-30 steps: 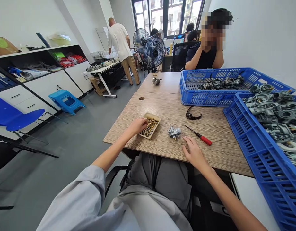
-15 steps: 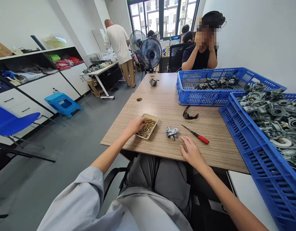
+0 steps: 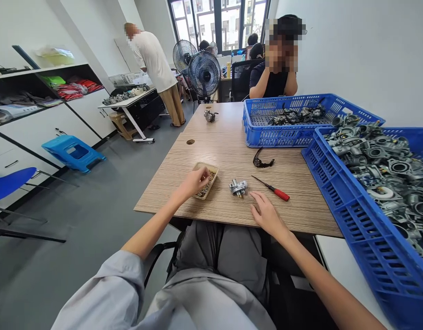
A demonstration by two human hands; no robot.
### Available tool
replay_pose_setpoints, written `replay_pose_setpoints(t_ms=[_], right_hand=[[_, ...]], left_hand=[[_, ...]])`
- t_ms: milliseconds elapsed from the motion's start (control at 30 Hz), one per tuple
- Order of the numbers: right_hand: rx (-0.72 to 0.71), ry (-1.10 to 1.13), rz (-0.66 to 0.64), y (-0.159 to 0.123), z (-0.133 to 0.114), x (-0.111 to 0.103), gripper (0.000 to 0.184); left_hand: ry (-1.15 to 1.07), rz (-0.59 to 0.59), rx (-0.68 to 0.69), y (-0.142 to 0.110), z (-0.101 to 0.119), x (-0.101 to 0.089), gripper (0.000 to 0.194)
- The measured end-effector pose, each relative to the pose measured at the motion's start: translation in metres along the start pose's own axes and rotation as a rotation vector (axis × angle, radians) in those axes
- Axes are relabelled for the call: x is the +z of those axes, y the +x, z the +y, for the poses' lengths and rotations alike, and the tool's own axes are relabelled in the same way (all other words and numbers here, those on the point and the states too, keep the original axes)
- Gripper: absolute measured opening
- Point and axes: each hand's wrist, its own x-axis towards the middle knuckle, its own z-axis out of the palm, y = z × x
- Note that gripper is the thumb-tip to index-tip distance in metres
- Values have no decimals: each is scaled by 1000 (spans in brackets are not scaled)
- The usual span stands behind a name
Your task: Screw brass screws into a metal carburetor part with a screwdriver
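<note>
My left hand (image 3: 195, 182) hovers over a small cream tray (image 3: 214, 178) of brass-coloured screws or jets (image 3: 205, 189). Its fingertips are pinched together; whatever they hold is too small to make out. Palm down at the table edge, my right hand (image 3: 267, 213) lies open with fingers spread, holding nothing. Just left of its fingertips sits a small silver carburetor body (image 3: 238, 187), apart from the hand. A red-handled screwdriver (image 3: 279, 193) lies to the right of the carburetor, and a black wristwatch (image 3: 263, 161) is farther back.
Two blue crates stand on the right: the near crate (image 3: 356, 197) is heaped with carburetor bodies, the far crate (image 3: 276, 137) holds darker ones. Another carburetor (image 3: 209, 116) sits at the table's far end. A person (image 3: 276, 73) sits opposite; another person (image 3: 156, 68) stands at the back.
My left hand has risen slightly from the screws, with its fingertips together. My right hand stays beside the carburetor. The camera view has turned a little to the right.
</note>
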Motion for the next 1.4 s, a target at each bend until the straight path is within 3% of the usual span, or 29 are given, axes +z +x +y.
replay_pose_setpoints(t_ms=[167, 367, 567, 833, 1100, 1400], right_hand=[[2, -10, -4, 0, -1, 0, 51], [18, -11, -6, 0, -5, -2, 51], [19, -6, -1, 2, -6, -3, 52], [16, 4, -5, 3, -6, -4, 55], [14, 4, -22, 3, -9, -6, 52], [15, -1, -16, 3, -8, -5, 54]], left_hand=[[60, -27, 62, 2, 23, 20, 6], [0, -43, 112, 9, 43, 42, 16], [-58, -61, 120, 15, 57, 56, 13], [-74, -47, 97, 17, 58, 59, 10], [-27, -57, 156, 17, 52, 66, 5], [-21, -45, 183, 10, 53, 67, 15]])
